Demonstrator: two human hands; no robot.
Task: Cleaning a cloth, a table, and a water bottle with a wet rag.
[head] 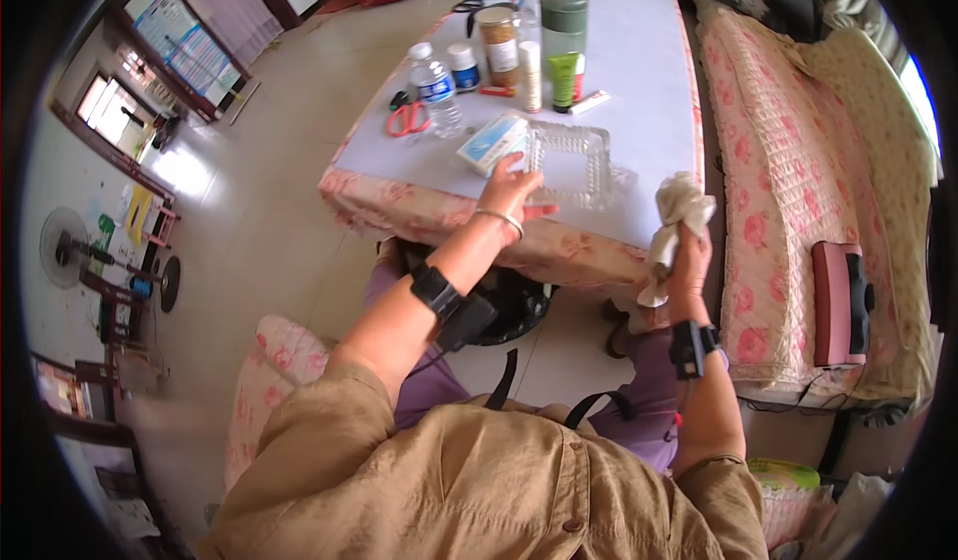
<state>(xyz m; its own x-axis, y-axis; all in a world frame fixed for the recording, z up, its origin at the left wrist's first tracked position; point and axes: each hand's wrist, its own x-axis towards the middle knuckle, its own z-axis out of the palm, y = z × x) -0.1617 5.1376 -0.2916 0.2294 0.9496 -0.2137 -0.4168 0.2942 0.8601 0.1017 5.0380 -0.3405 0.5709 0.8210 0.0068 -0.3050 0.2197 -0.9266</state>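
Observation:
My left hand [516, 195] is at the near part of the table, fingers apart, beside the left edge of a square clear glass dish [603, 157]; whether a finger touches the dish cannot be told. A blue and white box [492, 144] lies just beyond that hand. My right hand [689, 264] grips a crumpled whitish cloth [685, 202] at the table's near right corner. Left of the box stand a clear plastic bottle [437, 94] and red-handled scissors [408, 120]. A green tube [562, 82] stands behind the dish, near a slim white bottle [531, 78].
The table [636, 58] also bears a large green water bottle [563, 17], a jar with a pale lid [498, 47], a blue and white bottle [463, 67] and a small white tube [590, 102]. A quilted flowered sofa [756, 208] runs along the right. A black bag [516, 309] hangs below the table edge.

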